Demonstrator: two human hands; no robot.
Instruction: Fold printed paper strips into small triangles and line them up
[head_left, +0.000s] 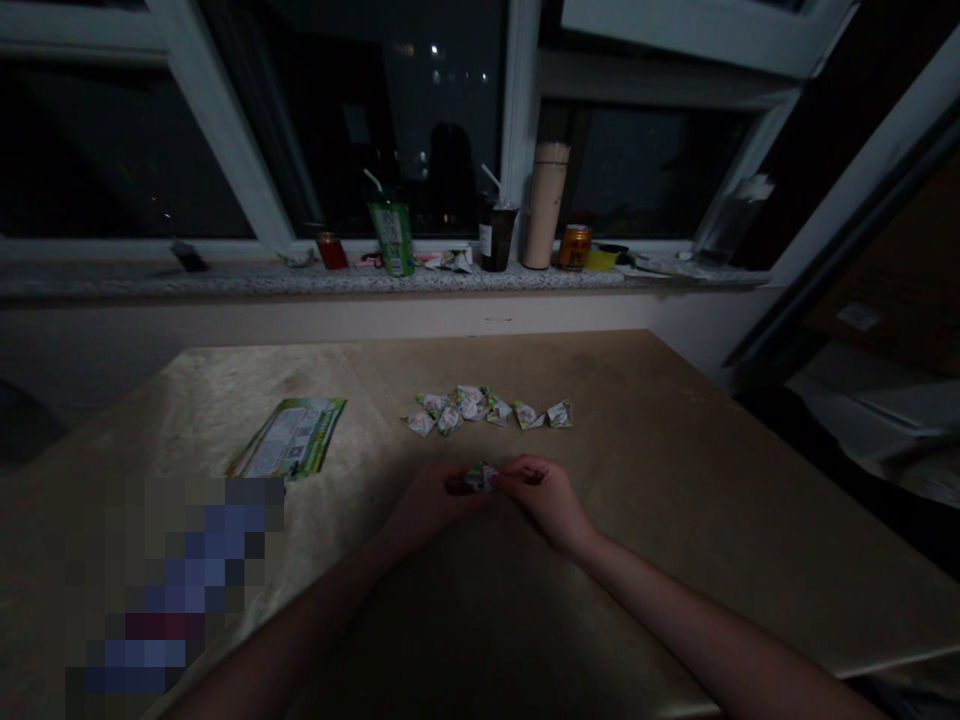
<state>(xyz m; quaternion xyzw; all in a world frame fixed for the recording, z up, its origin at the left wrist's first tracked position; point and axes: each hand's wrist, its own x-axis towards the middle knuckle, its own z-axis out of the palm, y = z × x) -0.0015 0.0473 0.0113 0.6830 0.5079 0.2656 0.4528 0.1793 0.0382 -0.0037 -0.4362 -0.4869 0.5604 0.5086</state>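
Observation:
Between my two hands is a small folded paper piece (481, 477), white and green with some print. My left hand (429, 505) holds its left side, fingers curled and partly in shadow. From the right, my right hand (551, 500) pinches the same piece between thumb and fingertips. Just beyond the hands, several similar angular folded pieces (471, 403) lie in a loose row on the brown table (637, 600). Some of them touch or overlap. To the left lies a flat stack of green and white printed sheets (289, 440).
A blurred-out blue and red patch (195, 570) covers the table's lower left. On the stone windowsill (262, 285) behind stand a green cup (391, 235) with a straw, a dark cup (496, 238), a tall pinkish bottle (544, 208), an orange can (574, 247) and a red jar (331, 251).

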